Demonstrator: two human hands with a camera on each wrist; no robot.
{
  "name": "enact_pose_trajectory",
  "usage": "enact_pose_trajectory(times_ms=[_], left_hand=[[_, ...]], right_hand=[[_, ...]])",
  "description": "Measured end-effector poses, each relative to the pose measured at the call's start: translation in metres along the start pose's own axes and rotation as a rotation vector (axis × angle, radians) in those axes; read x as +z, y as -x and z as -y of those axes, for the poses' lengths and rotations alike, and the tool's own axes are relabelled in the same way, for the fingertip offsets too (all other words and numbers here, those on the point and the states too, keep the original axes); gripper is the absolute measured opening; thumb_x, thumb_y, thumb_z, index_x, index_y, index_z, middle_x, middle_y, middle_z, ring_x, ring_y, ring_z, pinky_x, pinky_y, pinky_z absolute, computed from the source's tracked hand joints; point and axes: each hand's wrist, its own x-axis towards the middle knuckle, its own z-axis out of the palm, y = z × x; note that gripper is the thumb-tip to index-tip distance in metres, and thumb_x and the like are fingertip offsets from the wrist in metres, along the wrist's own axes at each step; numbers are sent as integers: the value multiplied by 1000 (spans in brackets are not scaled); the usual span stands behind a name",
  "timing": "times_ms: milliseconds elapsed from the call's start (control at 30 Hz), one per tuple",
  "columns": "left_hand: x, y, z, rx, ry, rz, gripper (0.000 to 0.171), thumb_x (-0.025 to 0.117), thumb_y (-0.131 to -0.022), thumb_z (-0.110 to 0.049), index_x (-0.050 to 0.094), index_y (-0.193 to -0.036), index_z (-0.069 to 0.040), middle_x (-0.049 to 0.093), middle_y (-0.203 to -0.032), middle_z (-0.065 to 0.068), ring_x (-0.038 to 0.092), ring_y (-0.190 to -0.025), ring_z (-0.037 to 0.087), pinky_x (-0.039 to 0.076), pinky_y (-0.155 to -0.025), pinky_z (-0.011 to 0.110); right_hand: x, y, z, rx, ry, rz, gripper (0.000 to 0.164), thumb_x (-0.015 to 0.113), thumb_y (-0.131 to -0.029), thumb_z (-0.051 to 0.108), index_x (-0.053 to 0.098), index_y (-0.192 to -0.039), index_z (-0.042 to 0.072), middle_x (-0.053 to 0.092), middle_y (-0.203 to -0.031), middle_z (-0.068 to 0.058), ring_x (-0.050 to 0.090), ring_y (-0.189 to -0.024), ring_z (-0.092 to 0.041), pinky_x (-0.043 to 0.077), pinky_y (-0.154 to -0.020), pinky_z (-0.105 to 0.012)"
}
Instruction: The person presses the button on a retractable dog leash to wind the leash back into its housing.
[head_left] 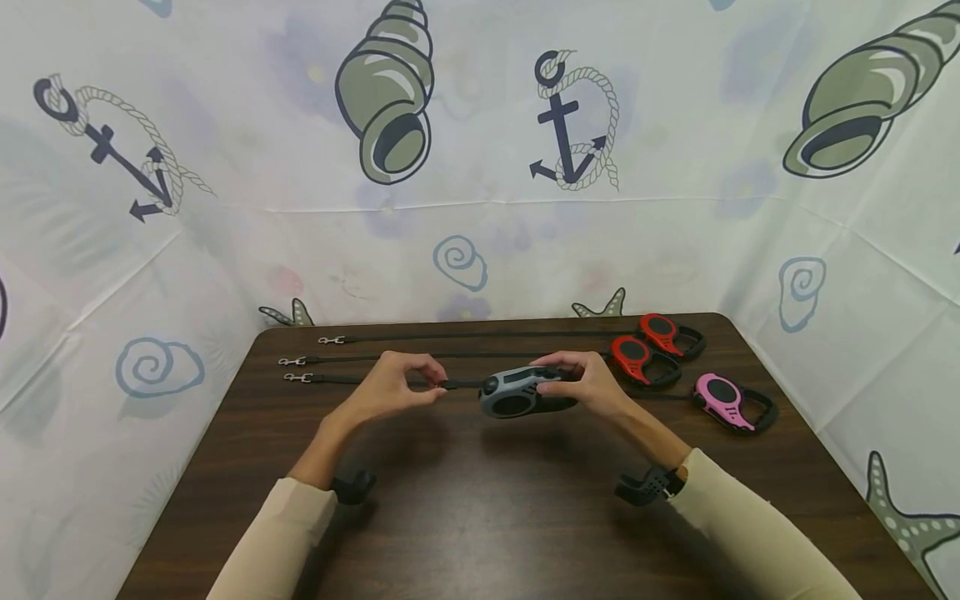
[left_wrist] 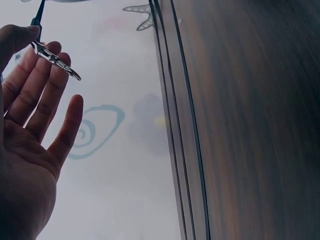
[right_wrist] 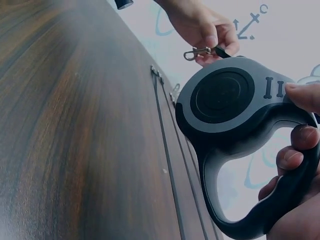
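My right hand grips the black handle of a grey and black retractable dog leash, held up over the table. In the right wrist view its round casing faces the camera, with the thumb on its grey side and fingers curled round the handle loop. To its left, my left hand pinches the black strap beside the metal snap hook between thumb and fingertips. The snap hook lies against the fingers in the left wrist view. A short length of black strap spans from that hand to the casing.
Two red leashes and a pink leash lie at the right of the dark wooden table. Their cords stretch left across the back, ending in metal snap hooks. Patterned white cloth surrounds the table's back and sides.
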Motion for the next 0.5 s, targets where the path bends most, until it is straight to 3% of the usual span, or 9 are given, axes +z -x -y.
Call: enact_pose_trajectory(times_ms=[367, 500], left_hand=[[11, -8, -3, 61, 38, 7, 18, 85, -86, -4, 75, -99, -12, 75, -89, -5, 70, -80, 11, 60, -82, 54], [15, -10, -4, 65, 47, 13, 17, 85, -87, -5, 76, -100, -12, 75, -91, -4, 71, -81, 13, 61, -83, 48]], right_hand=[[8, -1, 0, 14, -13, -17, 38, 79, -91, 5, 72, -128, -2, 76, -100, -5, 68, -82, -17, 60, -74, -33], [10, 0, 0, 20, -7, -23, 37, 79, -91, 5, 73, -127, -2, 77, -103, -7, 68, -83, -17, 60, -74, -33]])
